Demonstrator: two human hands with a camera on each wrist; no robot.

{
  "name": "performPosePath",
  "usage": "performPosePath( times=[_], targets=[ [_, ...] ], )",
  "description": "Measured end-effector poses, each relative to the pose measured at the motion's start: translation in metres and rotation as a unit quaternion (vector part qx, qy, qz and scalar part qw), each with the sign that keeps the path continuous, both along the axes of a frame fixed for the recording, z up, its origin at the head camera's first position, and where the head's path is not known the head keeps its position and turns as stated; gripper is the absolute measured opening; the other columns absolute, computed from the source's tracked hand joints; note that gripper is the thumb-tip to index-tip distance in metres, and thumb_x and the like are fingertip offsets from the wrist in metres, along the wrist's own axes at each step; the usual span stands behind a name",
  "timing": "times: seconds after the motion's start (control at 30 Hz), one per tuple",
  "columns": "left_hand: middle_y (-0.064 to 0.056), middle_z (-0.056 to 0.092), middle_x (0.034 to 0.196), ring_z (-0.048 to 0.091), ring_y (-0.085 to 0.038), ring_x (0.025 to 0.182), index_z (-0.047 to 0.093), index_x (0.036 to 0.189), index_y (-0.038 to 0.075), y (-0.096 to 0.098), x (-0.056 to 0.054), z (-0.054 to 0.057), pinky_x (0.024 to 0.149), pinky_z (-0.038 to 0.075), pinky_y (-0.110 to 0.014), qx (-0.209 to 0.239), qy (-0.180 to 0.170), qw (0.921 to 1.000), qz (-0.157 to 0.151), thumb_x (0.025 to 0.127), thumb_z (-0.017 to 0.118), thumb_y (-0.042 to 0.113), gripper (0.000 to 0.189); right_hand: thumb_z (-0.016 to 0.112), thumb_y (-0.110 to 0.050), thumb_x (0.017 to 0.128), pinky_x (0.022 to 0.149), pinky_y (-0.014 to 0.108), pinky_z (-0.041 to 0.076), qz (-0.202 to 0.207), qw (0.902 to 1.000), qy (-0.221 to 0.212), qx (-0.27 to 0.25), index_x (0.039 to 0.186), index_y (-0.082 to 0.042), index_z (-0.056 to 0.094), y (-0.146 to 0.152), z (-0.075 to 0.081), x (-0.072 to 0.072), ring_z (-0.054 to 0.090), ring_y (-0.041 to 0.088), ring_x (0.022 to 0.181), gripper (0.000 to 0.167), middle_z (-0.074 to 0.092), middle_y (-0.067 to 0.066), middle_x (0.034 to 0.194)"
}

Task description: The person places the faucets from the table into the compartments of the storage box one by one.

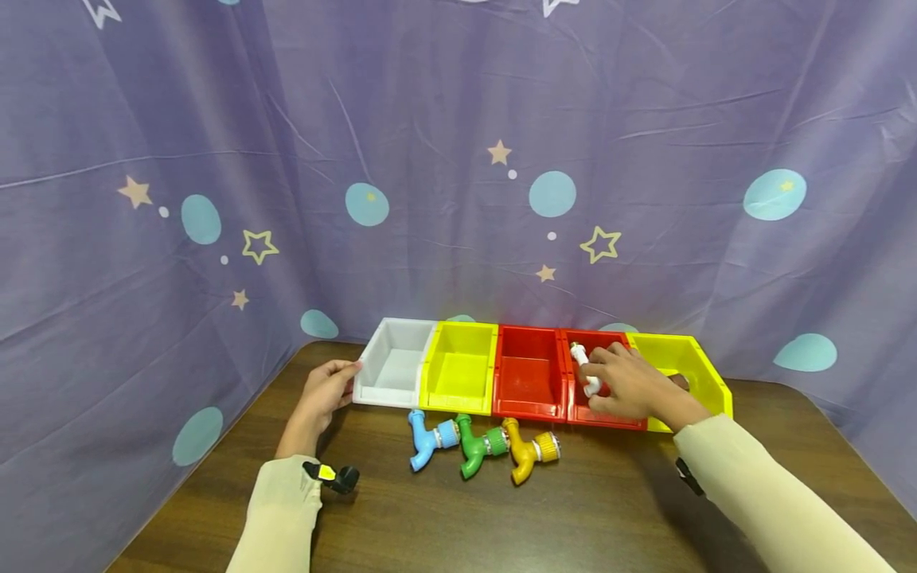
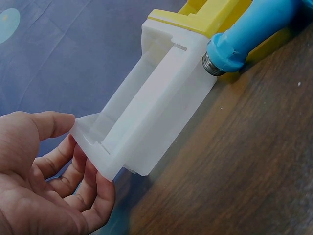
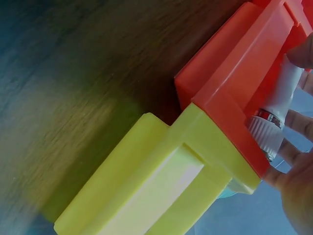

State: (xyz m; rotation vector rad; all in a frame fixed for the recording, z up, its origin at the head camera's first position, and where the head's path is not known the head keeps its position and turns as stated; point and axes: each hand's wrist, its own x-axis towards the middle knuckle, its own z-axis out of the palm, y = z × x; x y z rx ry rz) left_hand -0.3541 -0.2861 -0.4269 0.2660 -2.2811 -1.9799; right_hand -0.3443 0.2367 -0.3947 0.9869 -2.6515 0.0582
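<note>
Evenly lit head view, soft shadows on tabletop (image 1: 544, 525), dim right-wrist view

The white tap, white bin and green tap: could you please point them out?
White tap (image 3: 284, 90), right wrist view, its body.
White bin (image 2: 171, 122), left wrist view, its front wall.
Green tap (image 1: 472, 448), head view, its body.

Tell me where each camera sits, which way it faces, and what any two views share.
Head: worn on the head, facing forward and down at the bin row, three taps and curtain; left hand, right hand and both sleeves show.
Left wrist: on that wrist, facing the white bin; the left hand shows at its edge.
Right wrist: on that wrist, facing a red bin and yellow bin; part of the right hand shows.
Shared: head and left wrist both show the blue tap; head and right wrist, the white tap.
</note>
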Motion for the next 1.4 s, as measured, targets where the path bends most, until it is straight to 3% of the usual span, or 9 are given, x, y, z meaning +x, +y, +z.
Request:
performPosePath(
  times=[0.3, 0.57, 0.87, 1.17, 1.3, 1.4],
  targets=[
    [-0.002, 0.058, 0.092, 0.054, -0.016, 0.085, 0.063, 0.109, 0.0, 0.001, 0.001, 0.001, 0.069, 0.052, -0.026, 0.002, 0.001, 1.0, 0.002, 0.1, 0.068, 0.026, 0.028, 0.074, -0.029, 0.082, 0.078, 0.042, 0.042, -0.005, 0.9991, -0.041, 0.011, 0.094, -0.025, 0.065, -0.003, 0.0, -0.016, 0.048, 0.026, 0.09, 0.016, 0.057, -0.001, 0.097],
    [-0.002, 0.058, 0.096, 0.053, -0.017, 0.087, 0.061, 0.118, -0.003, 0.002, 0.003, 0.003, 0.07, 0.052, -0.027, 0.001, -0.001, 1.0, 0.001, 0.1, 0.068, 0.028, 0.036, 0.079, -0.029, 0.082, 0.08, 0.046, 0.045, -0.018, 0.9963, -0.075, 0.039, 0.104, -0.023, 0.07, -0.001, -0.004, -0.024, 0.05, 0.026, 0.091, 0.024, 0.06, 0.001, 0.102],
    [-0.003, 0.057, 0.093, 0.053, -0.016, 0.085, 0.062, 0.113, -0.001, 0.001, 0.001, 0.0, 0.069, 0.052, -0.027, -0.004, 0.0, 1.0, 0.006, 0.1, 0.069, 0.029, 0.033, 0.082, -0.026, 0.081, 0.081, 0.044, 0.05, -0.015, 0.994, -0.101, 0.041, 0.107, -0.02, 0.073, -0.003, -0.007, -0.031, 0.052, 0.023, 0.092, 0.028, 0.061, 0.001, 0.102],
    [-0.001, 0.057, 0.088, 0.053, -0.014, 0.082, 0.063, 0.111, -0.001, 0.0, 0.001, -0.002, 0.066, 0.051, -0.025, 0.0, 0.003, 1.0, 0.006, 0.1, 0.068, 0.027, 0.03, 0.085, -0.021, 0.08, 0.083, 0.047, 0.053, 0.01, 0.9942, -0.091, 0.056, 0.103, -0.019, 0.073, -0.002, -0.009, -0.03, 0.057, 0.026, 0.095, 0.026, 0.064, 0.003, 0.104],
    [-0.001, 0.058, 0.088, 0.053, -0.014, 0.082, 0.061, 0.114, -0.003, 0.002, 0.003, 0.003, 0.067, 0.052, -0.026, 0.005, -0.002, 1.0, -0.001, 0.101, 0.066, 0.024, 0.03, 0.084, -0.019, 0.082, 0.08, 0.045, 0.054, 0.018, 0.9936, -0.09, 0.065, 0.099, -0.021, 0.073, -0.002, -0.011, -0.031, 0.059, 0.024, 0.091, 0.021, 0.063, -0.001, 0.099],
    [-0.004, 0.058, 0.089, 0.054, -0.017, 0.083, 0.06, 0.114, -0.006, 0.007, 0.012, 0.015, 0.068, 0.052, -0.028, 0.004, -0.007, 0.9999, -0.006, 0.102, 0.064, 0.02, 0.03, 0.084, -0.017, 0.082, 0.081, 0.046, 0.055, 0.018, 0.9933, -0.097, 0.061, 0.101, -0.021, 0.076, -0.002, -0.011, -0.03, 0.06, 0.024, 0.092, 0.022, 0.064, -0.002, 0.099]
  ],
)
